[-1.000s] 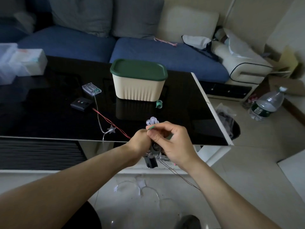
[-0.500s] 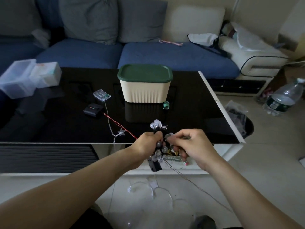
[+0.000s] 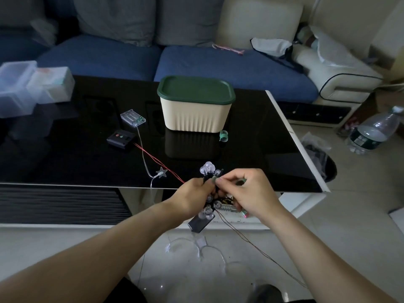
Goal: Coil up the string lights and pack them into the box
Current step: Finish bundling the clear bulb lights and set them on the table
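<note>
— What is changed since half a second ago?

— Little. The bundle of string lights (image 3: 209,194) is still held in front of the near edge of the black table (image 3: 65,162), and the right hand (image 3: 249,193) is brought slightly closer to the left hand (image 3: 192,196), so that the fingertips now meet over the bundle.

— How is the left hand closed?

— Its fingers are curled round the middle of the bundle; clear bulbs are seen above and below the fist, and a small black pack (image 3: 200,224) is hung beneath it.

— And the right?

— A green tie (image 3: 215,179) is pinched between thumb and forefinger at the top of the bundle, the other fingers being curled. A thin dark wire (image 3: 258,248) is trailed down towards the floor.

— Where is the box?

— The cream box (image 3: 195,114) is stood on the table beyond the hands, its green lid (image 3: 195,89) shut, with a green clip (image 3: 223,136) just beside it.
</note>
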The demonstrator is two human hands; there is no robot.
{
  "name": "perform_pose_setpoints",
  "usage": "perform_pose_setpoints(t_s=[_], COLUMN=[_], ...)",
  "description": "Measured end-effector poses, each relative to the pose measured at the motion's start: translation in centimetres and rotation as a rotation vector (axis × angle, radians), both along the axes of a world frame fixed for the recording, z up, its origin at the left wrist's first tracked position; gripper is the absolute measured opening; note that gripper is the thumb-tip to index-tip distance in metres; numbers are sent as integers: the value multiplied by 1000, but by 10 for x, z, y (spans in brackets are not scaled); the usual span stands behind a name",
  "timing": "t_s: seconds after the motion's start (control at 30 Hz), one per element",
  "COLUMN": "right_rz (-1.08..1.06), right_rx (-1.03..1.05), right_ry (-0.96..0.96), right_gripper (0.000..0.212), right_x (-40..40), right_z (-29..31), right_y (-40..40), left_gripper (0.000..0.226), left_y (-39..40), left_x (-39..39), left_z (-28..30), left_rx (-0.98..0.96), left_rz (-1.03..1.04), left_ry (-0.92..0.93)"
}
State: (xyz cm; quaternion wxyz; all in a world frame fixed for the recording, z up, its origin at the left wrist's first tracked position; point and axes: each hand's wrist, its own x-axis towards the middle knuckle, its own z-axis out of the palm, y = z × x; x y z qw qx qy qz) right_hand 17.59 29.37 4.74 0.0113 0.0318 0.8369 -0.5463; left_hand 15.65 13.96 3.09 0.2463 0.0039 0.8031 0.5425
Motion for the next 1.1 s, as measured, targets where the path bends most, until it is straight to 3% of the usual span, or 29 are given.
perform_pose_setpoints(t_s=[0.1,0.33,0.47,0.73,1.1], right_rz=[-32,-127,-141,5,-192], right_rx=[-66,33,-81,-417,-432], right_ry=[-132,-234,-270,-462,-517], right_gripper=[13,17,17,15,14], right_x=[-2,-4,-4,-5,-3], right_z=[-3,-10,-11,-4,-10], right_y=[1,-4,-6,1,-13], left_gripper=[39,36,36,32,32], left_y=[-1,0,1,-5,-3], left_x=[-8,-14,-14,-17,-16], left_z=[0,2,2,3,-1], left_rx=[-48,-118,-189,-165,-180], left_rz=[-22,-123,-156,-108,-187], left_ry=[56,206,262,255,252])
